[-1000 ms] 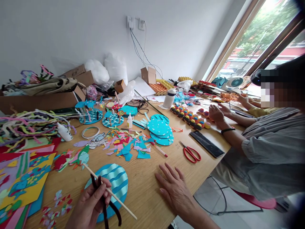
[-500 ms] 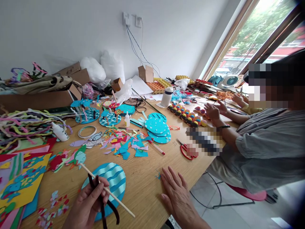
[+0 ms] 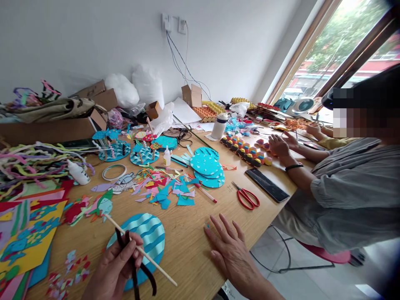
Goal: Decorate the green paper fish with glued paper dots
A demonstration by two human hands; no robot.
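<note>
My left hand (image 3: pixel 117 262) pinches a thin wooden stick (image 3: pixel 159 267) together with a dark brown pipe cleaner (image 3: pixel 151 278), whose ends hang below the fingers. Under that hand lies a blue disc with pale wavy strips (image 3: pixel 150 233). My right hand (image 3: pixel 229 250) rests palm down near the table's front edge, fingers spread, with a tiny blue scrap (image 3: pixel 207 225) by its fingertips. Beyond it are red-handled scissors (image 3: pixel 246 198). Paper fish (image 3: pixel 104 205) lie close to the stick's far end.
On the wooden table (image 3: pixel 187 241) are paper scraps (image 3: pixel 162 187), stacked blue discs (image 3: pixel 206 164), a glue bottle (image 3: pixel 167 156), a black phone (image 3: pixel 267 184) and colourful pipe cleaners (image 3: pixel 40 162). At right sits a person in grey (image 3: pixel 359 187), hands (image 3: pixel 279 146) over the table.
My right hand has slid slightly left, over the spot with blue scraps, where fewer now show. My left hand keeps its hold on the stick and pipe cleaner.
</note>
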